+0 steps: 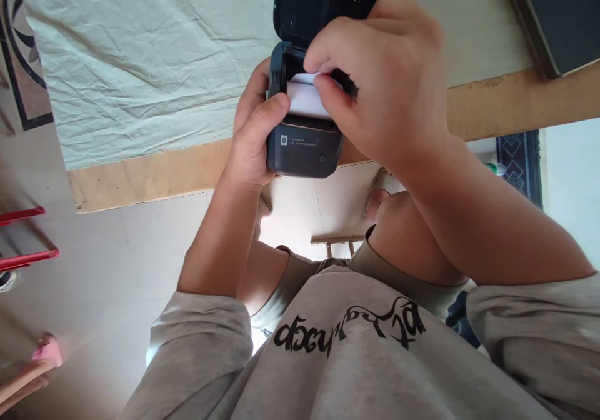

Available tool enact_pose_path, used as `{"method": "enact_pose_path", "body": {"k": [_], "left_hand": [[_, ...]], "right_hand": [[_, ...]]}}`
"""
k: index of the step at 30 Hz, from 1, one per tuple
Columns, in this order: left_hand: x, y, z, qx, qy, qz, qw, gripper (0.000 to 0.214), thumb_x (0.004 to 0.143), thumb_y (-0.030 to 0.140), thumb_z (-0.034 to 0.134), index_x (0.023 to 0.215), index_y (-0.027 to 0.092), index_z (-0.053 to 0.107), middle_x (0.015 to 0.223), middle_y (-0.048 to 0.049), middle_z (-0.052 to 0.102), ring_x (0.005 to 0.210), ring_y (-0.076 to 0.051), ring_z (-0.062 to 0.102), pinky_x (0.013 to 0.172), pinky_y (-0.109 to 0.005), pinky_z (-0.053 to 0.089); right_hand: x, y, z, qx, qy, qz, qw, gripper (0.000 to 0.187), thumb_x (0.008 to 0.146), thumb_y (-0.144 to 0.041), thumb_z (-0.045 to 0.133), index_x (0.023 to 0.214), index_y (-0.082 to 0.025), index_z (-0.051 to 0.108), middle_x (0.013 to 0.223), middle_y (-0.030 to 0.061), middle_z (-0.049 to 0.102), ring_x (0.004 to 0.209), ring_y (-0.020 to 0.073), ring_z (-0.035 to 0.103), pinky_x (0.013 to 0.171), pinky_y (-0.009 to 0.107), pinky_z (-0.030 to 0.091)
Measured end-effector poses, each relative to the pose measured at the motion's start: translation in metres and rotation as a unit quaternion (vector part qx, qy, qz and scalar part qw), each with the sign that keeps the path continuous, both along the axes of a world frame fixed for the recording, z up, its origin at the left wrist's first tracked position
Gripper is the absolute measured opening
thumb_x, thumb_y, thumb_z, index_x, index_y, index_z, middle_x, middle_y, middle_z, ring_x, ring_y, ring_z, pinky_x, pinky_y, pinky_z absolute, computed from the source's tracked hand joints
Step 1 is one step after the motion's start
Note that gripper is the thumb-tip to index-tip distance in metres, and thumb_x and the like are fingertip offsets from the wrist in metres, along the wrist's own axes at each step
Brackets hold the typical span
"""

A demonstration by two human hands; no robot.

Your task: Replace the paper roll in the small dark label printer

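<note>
A small black label printer (304,148) with a power button on its front is held over the table's near edge. Its lid (309,4) is swung up, and a roll of white paper (307,99) sits in the bay. My left hand (257,120) is wrapped round the printer's left side, thumb resting at the rim of the bay by the roll. Above the bay, my right hand (379,70) pinches the white paper between thumb and forefinger. The rest of the right hand's fingers are curled and partly hidden.
A pale wrinkled cloth (140,64) covers the table, whose wooden edge (145,179) shows in front. At the right lies a dark flat device (562,14). Red bars (28,259) and another person's foot (47,351) are at the left, on the floor side.
</note>
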State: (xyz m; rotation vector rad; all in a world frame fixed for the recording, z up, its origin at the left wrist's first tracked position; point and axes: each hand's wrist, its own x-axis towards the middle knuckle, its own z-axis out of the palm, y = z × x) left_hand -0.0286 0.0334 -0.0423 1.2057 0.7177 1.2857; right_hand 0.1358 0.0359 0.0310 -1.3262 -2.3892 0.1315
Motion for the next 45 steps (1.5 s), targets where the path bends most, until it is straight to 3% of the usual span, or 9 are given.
{"method": "enact_pose_path", "body": {"k": [4, 8, 13, 19, 25, 31, 35, 39, 45], "left_hand": [[0.001, -0.002, 0.007, 0.042, 0.054, 0.038, 0.997, 0.037, 0.076, 0.047, 0.045, 0.105, 0.027, 0.055, 0.097, -0.0037, 0.061, 0.091, -0.024, 0.061, 0.078, -0.039, 0.05], [0.001, -0.003, 0.015, 0.217, 0.246, 0.016, 0.945, 0.067, 0.084, 0.044, -0.001, 0.119, 0.018, 0.05, 0.105, -0.0052, 0.057, 0.107, -0.029, 0.056, 0.077, -0.046, 0.046], [0.0, -0.006, 0.01, 0.046, 0.1, 0.028, 0.994, 0.044, 0.072, 0.037, 0.055, 0.115, 0.033, 0.046, 0.106, -0.0022, 0.06, 0.091, -0.023, 0.062, 0.073, -0.037, 0.052], [-0.002, -0.003, 0.001, -0.014, 0.018, -0.004, 1.0, 0.065, 0.054, 0.038, 0.073, 0.113, 0.037, 0.045, 0.114, 0.0015, 0.056, 0.1, -0.027, 0.058, 0.077, -0.041, 0.051], [-0.001, -0.002, 0.005, -0.02, 0.032, -0.021, 0.999, 0.077, 0.046, 0.041, 0.076, 0.115, 0.037, 0.043, 0.12, 0.0001, 0.054, 0.115, -0.031, 0.049, 0.08, -0.043, 0.05], [-0.003, 0.002, -0.004, -0.021, 0.032, 0.008, 0.999, 0.078, 0.04, 0.043, 0.075, 0.113, 0.038, 0.046, 0.117, 0.0004, 0.055, 0.104, -0.031, 0.054, 0.08, -0.045, 0.049], [-0.003, 0.004, -0.009, 0.001, 0.012, 0.01, 1.0, 0.078, 0.04, 0.044, 0.073, 0.113, 0.04, 0.046, 0.114, 0.0024, 0.055, 0.1, -0.029, 0.056, 0.077, -0.044, 0.051], [0.0, 0.001, -0.004, 0.002, 0.012, -0.007, 1.0, 0.076, 0.044, 0.043, 0.072, 0.114, 0.04, 0.043, 0.107, 0.0009, 0.057, 0.101, -0.029, 0.055, 0.073, -0.042, 0.05], [0.005, -0.012, 0.011, -0.03, 0.02, 0.039, 0.999, 0.039, 0.066, 0.044, 0.061, 0.102, 0.034, 0.05, 0.094, -0.0022, 0.058, 0.085, -0.025, 0.06, 0.062, -0.038, 0.046]], "right_hand": [[-0.002, -0.01, -0.002, 0.099, 0.06, -0.007, 0.993, 0.02, 0.081, -0.022, 0.039, 0.088, -0.021, 0.058, 0.083, -0.0055, 0.064, 0.086, 0.0162, 0.053, 0.076, 0.03, 0.039], [-0.008, -0.023, -0.01, 0.145, 0.073, 0.035, 0.986, 0.017, 0.084, -0.026, 0.04, 0.078, -0.025, 0.055, 0.072, -0.0066, 0.062, 0.078, 0.0141, 0.051, 0.069, 0.029, 0.034], [-0.007, -0.027, -0.021, 0.136, 0.061, 0.083, 0.985, 0.009, 0.082, -0.032, 0.045, 0.084, -0.026, 0.052, 0.075, -0.008, 0.061, 0.079, 0.0127, 0.05, 0.071, 0.029, 0.034], [0.015, -0.015, -0.011, 0.148, 0.181, 0.054, 0.971, 0.017, 0.082, -0.027, 0.044, 0.083, -0.017, 0.057, 0.081, -0.0011, 0.061, 0.077, 0.0106, 0.054, 0.075, 0.027, 0.042], [0.027, 0.011, -0.014, 0.102, 0.19, -0.078, 0.973, 0.05, 0.076, -0.035, 0.051, 0.117, -0.008, 0.047, 0.122, 0.0138, 0.05, 0.117, 0.0228, 0.046, 0.092, 0.034, 0.04], [0.016, 0.003, -0.006, 0.081, 0.345, 0.057, 0.933, 0.026, 0.084, -0.022, 0.035, 0.088, -0.015, 0.06, 0.086, 0.0018, 0.063, 0.081, 0.0095, 0.059, 0.078, 0.024, 0.044], [0.017, -0.009, 0.002, 0.064, 0.233, 0.023, 0.97, 0.018, 0.081, -0.02, 0.04, 0.086, -0.018, 0.057, 0.083, -0.0015, 0.061, 0.071, 0.0083, 0.052, 0.071, 0.024, 0.042], [0.017, -0.016, 0.0, 0.019, 0.207, 0.036, 0.977, 0.02, 0.079, -0.023, 0.045, 0.095, -0.018, 0.054, 0.102, -0.001, 0.059, 0.054, 0.0029, 0.04, 0.053, 0.02, 0.037], [0.009, -0.022, -0.008, -0.109, 0.166, 0.06, 0.978, 0.027, 0.081, -0.025, 0.044, 0.108, -0.024, 0.047, 0.131, 0.0007, 0.043, 0.065, 0.0035, 0.049, 0.06, 0.021, 0.041]]}}
